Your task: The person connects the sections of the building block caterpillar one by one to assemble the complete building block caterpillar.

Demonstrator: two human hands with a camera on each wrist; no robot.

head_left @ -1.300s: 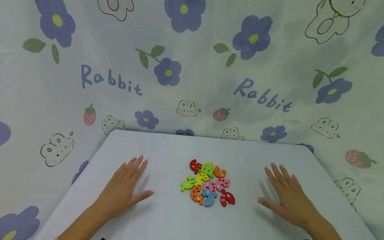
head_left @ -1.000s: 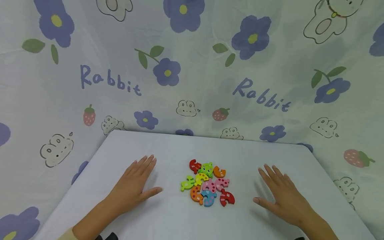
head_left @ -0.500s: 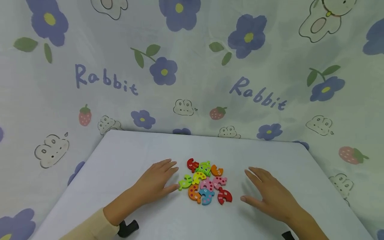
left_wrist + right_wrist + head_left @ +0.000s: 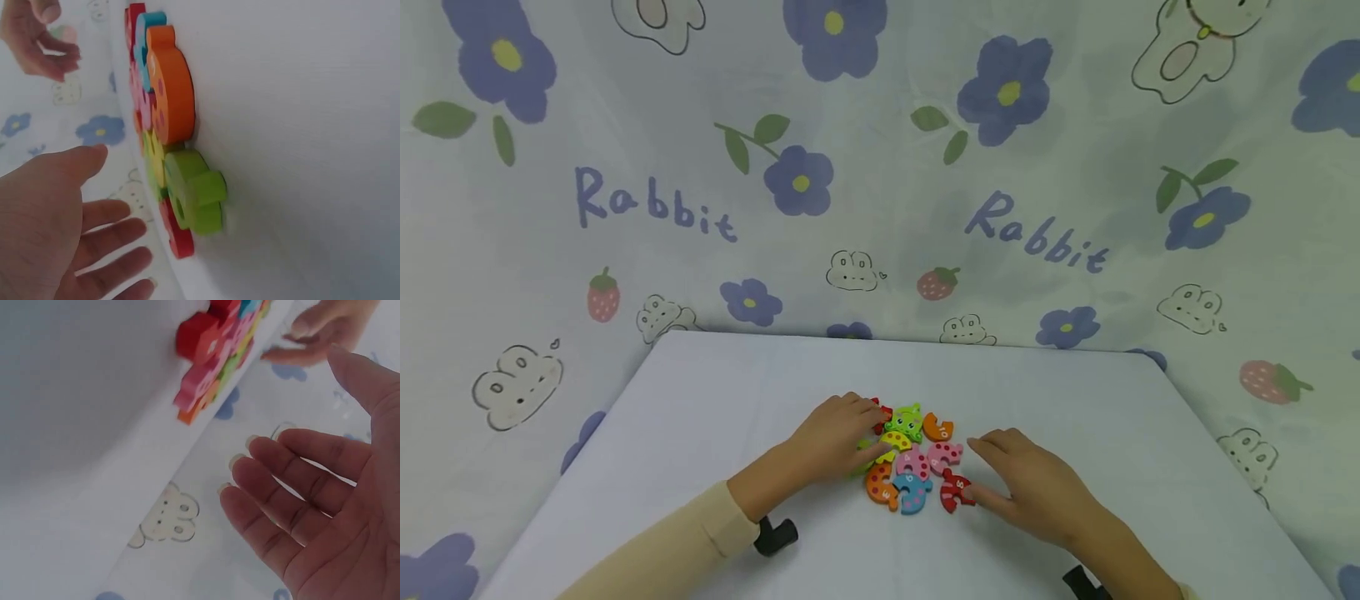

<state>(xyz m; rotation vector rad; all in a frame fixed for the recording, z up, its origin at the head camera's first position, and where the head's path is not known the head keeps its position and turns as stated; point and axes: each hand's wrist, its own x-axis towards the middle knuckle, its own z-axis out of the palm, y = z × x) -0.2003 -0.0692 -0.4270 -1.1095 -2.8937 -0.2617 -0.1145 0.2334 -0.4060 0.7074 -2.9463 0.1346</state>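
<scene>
Colourful numbered puzzle pieces lie in a cluster on the white table, with a green animal-face piece (image 4: 906, 422) at the back. My left hand (image 4: 835, 437) hovers over the cluster's left side, fingers relaxed, holding nothing. In the head view it hides most of a striped green piece (image 4: 194, 194) and part of a red one. An orange spotted piece (image 4: 880, 487) and a blue piece (image 4: 913, 493) sit at the front. My right hand (image 4: 1033, 483) is at the cluster's right, its fingers loosely bent and holding nothing. Its thumb overlaps the red piece (image 4: 953, 490) in the head view.
Behind the white table (image 4: 722, 375) hangs a curtain (image 4: 880, 208) printed with flowers, rabbits and strawberries. Pink pieces (image 4: 945, 456), a yellow piece (image 4: 895, 444) and a small orange piece (image 4: 937, 427) fill the rest of the cluster. Black wrist-camera mounts (image 4: 775, 537) show below the wrists.
Both hands have moved inward from the table's sides to the cluster, the left one rightward and the right one leftward. The pieces keep their arrangement; the head view has shifted slightly.
</scene>
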